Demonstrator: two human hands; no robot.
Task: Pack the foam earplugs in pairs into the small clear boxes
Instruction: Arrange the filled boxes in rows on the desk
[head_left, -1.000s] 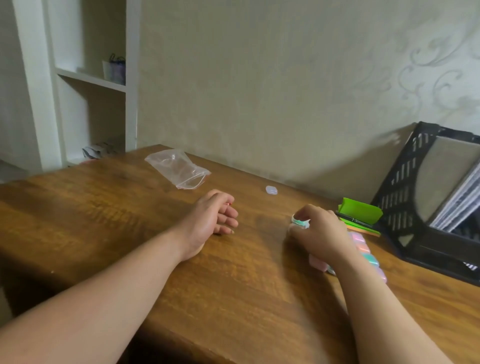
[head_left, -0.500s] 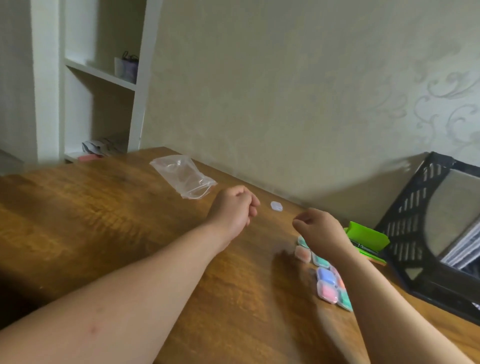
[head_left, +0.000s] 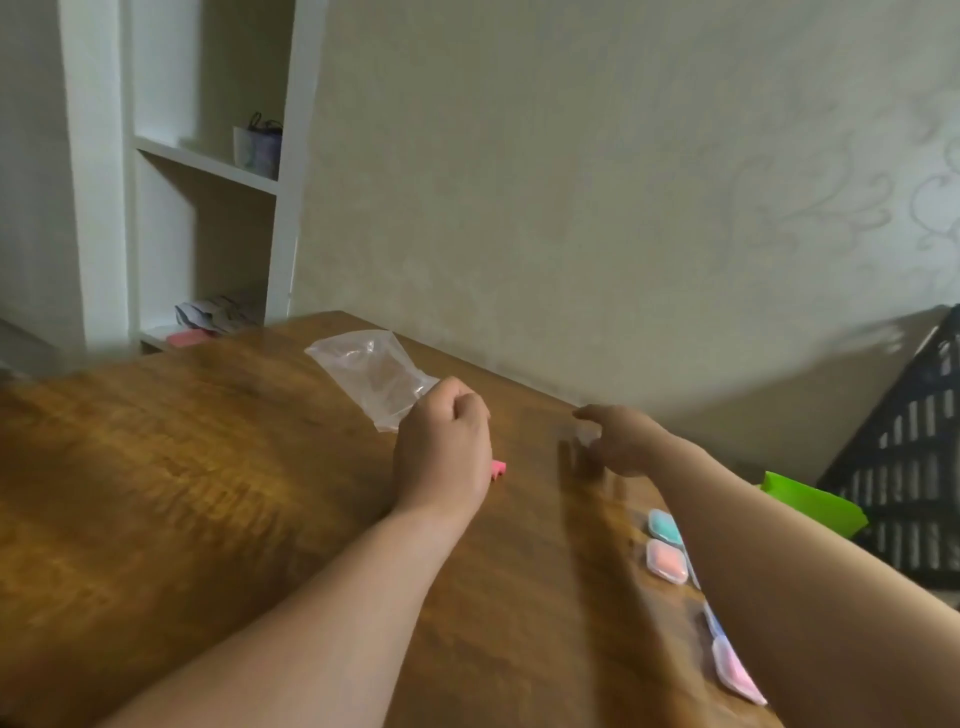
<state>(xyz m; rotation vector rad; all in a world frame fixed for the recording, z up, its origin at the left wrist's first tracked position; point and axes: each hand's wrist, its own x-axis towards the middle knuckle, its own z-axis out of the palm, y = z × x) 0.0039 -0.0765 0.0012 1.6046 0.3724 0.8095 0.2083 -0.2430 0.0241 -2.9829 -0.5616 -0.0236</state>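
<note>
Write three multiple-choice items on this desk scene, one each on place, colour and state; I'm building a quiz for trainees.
1. Where is the clear plastic bag?
A. on the shelf
B. on the table, beyond the left hand
C. in the black rack

2. What colour is the earplug at the left hand's edge?
A. green
B. blue
C. pink

3. How are the left hand's fingers?
A. curled
B. spread flat
C. out of view

Key:
1 B, the bag lies on the wood just past that hand.
2 C, the bit peeking out is pink.
3 A, they fold inward under the knuckles.
</note>
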